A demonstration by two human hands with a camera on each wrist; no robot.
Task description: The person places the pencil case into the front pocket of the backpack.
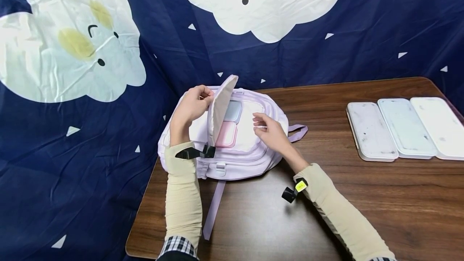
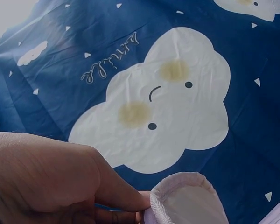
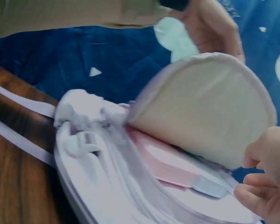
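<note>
A pale lavender backpack [image 1: 248, 130] lies flat on the table, its front pocket flap [image 1: 222, 110] raised upright. My left hand [image 1: 190, 108] pinches the edge of that flap between thumb and fingers, as the left wrist view also shows. Under the flap, partly covered by it, a pink flat case [image 1: 228, 135] and a light blue flat case [image 1: 234, 111] sit in the pocket. In the right wrist view the pink case [image 3: 170, 165] and the blue case [image 3: 210, 186] stick out from beneath. My right hand [image 1: 270, 132], fingers loosely bent and holding nothing, hovers over the backpack's right side.
Three flat cases lie side by side at the table's right: a greyish one [image 1: 372, 130], a pale blue one [image 1: 407, 128] and a white one [image 1: 438, 126]. Lavender straps [image 1: 214, 210] trail from the bag. A dark blue cloud-print curtain [image 1: 290, 59] hangs behind the table [image 1: 319, 196].
</note>
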